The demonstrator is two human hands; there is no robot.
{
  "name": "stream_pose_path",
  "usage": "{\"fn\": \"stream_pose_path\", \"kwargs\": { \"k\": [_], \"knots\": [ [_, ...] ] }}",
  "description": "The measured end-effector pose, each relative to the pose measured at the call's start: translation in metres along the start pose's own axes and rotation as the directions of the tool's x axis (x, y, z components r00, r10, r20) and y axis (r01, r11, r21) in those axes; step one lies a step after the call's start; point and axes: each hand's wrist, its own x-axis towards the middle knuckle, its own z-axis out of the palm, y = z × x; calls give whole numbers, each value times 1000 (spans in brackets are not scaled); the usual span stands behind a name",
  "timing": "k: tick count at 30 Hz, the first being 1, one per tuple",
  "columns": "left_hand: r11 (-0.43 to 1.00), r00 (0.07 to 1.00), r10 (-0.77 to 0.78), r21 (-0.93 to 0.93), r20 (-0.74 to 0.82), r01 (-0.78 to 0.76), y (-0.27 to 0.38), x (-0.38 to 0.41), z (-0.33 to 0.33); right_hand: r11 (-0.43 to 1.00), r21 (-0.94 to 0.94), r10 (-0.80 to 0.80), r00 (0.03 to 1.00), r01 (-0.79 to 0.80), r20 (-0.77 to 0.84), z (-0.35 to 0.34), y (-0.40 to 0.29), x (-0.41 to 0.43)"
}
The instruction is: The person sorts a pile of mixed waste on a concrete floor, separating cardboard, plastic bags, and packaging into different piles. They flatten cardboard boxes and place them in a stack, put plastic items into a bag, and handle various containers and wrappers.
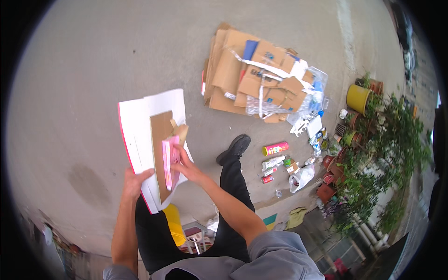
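Note:
My left hand [134,183] grips the lower left edge of a folded white board with a red edge [140,122], its thumb lying on top. On that board rests a flattened piece of brown cardboard [158,140]. Over the cardboard, my right hand [185,164] has its fingers on a flattened pink carton [168,161]. Whether those fingers grip the carton or only press on it cannot be made out. The whole stack is held above my left thigh, apart from the ground.
A pile of flattened cardboard boxes [259,77] lies on the concrete ahead. A pink canister [275,148], bottles, cans and a white plastic bag [301,177] lie right of my shoe [238,147]. Potted plants [378,140] line the right side. A yellow bucket [174,224] stands below my legs.

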Motion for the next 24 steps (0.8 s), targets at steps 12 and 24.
{"fn": "stream_pose_path", "kwargs": {
  "k": [12,24],
  "knots": [
    [450,781,-340,820,524,-354,235,-18,331,784,447,-18,735,431,-678,-98,-182,-171],
    [325,709,-598,922,374,-212,254,177,533,867,266,16,510,421,-860,-283,-185,-77]
  ]
}}
